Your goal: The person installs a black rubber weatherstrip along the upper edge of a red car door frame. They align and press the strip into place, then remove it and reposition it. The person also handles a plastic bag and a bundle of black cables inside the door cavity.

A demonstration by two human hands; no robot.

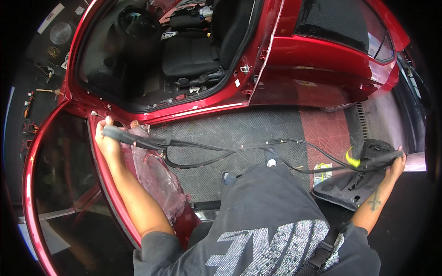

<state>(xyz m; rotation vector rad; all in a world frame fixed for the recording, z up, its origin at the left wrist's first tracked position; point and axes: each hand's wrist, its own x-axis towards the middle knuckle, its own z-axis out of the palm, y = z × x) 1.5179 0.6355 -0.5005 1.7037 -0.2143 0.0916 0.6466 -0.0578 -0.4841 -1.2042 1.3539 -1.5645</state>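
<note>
A long black rubber door seal is stretched across in front of me, doubled into loops with small pale clips along it. My left hand is closed around one end, beside the edge of the open red front door. Far out to the right, my right hand grips the other end. Between the hands the strands sag apart over the floor. Behind the right stretch lies a dark grey door trim panel, with a bright yellow piece near it.
Ahead stands the red car's open front doorway, showing a black seat. Its closed rear door is to the right. Clear plastic sheeting hangs on the front door. Underfoot is grey and red tiled flooring. Tools lie far left.
</note>
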